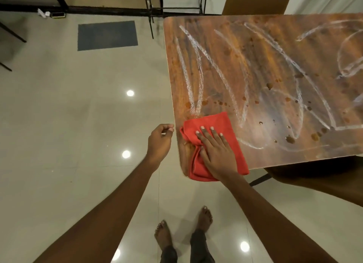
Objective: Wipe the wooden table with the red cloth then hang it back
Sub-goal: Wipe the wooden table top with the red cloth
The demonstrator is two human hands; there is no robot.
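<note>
**Cloth pinned at the near-left corner, dirt away toward 1 and 2 o'clock**

Pressing the red cloth [216, 121] flat onto the wooden table [314, 145] with the right hand [216, 150], at the corner nearest the body, on the left side. Fingers [213, 134] straight and a little spread, tips aimed at about 11 to 12 o'clock, palm down on the fabric, nothing pinched. Bunched into folds under the thumb side, smoother toward 3 o'clock. Long axis of the cloth roughly 12 to 6 o'clock, tipped slightly toward 11, with the lower end hanging just over the near edge.

Off the table's left edge, just beside the corner: the left hand [159, 143], in the air, fingers loosely curled with the thumb close to the fingertips, holding nothing and touching neither cloth nor wood, as far as can be told.

Beyond the fingertips, from 12 round to 3 o'clock: white chalky scrawls [196, 52] in long loops, and brown spots [269, 85] scattered among them. Nearly all of the soiled surface there, none of it toward 6 or 9. Judged from that: wiping barely begun, and the coming stroke best pushed away from the body toward 1 or 2 o'clock with the right hand, already on the cloth and the nearer of the two to the marks.

No brand, label or readable writing anywhere; scrawls read as loops, not letters. No hanging place for the cloth to be made out.
</note>
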